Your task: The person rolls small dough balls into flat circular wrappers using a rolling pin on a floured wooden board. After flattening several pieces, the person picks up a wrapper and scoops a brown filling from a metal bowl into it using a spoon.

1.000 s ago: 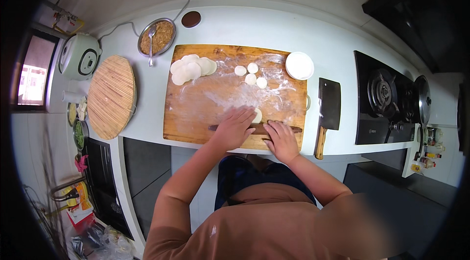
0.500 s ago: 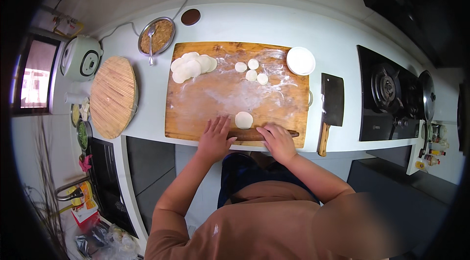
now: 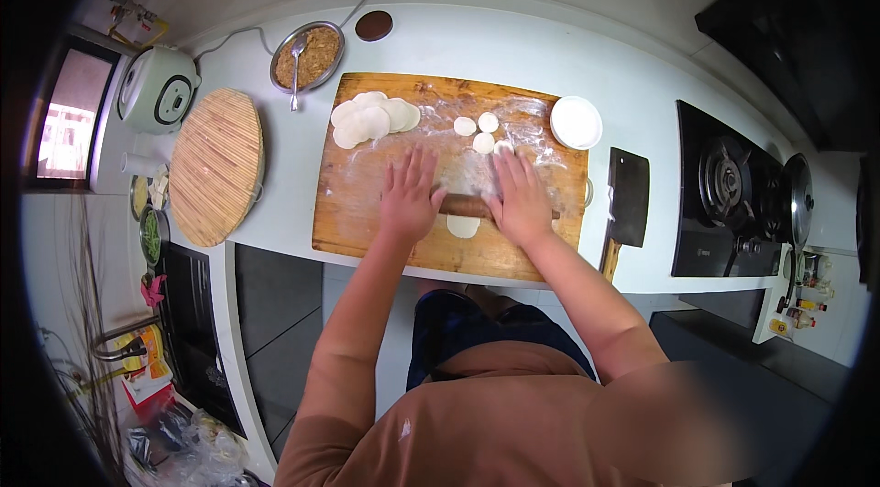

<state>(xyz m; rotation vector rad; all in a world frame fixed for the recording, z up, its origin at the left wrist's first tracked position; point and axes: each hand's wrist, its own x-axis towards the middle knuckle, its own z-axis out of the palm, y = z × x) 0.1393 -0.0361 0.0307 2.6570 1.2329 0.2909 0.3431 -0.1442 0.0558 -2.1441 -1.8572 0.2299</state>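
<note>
A white countertop (image 3: 477, 33) carries everything here, and on it lies the floured wooden board (image 3: 385, 244), the landmark for the rest. Well to its right is a black gas cooktop (image 3: 698, 229); to its left stands a round slatted disc (image 3: 216, 166). Both forearms reach over the board's near edge, angled inward, elbows wide. The left hand (image 3: 411, 196) lies palm down left of the board's middle, fingers long and slightly spread toward the far edge, thumb out to the right. The right hand (image 3: 522, 198) mirrors it right of the middle, fingers extended, thumb turned in. Both are flat and uncurled over a dark rolling pin (image 3: 466, 205) (its left end is hidden under the left hand), which runs crosswise over the board's middle. Just right of the board rests a cleaver (image 3: 629, 198). A metal dish (image 3: 341, 54) of filling sits beyond its far left corner, a white bowl (image 3: 577, 144) at its far right corner. Overlapping dough wrappers (image 3: 371, 120) occupy the board's far left. One thin wrapper (image 3: 463, 228) shows at the pin's near side. Four small dough rounds (image 3: 483, 142) sit farther back, one partly covered by the right fingertips.
</note>
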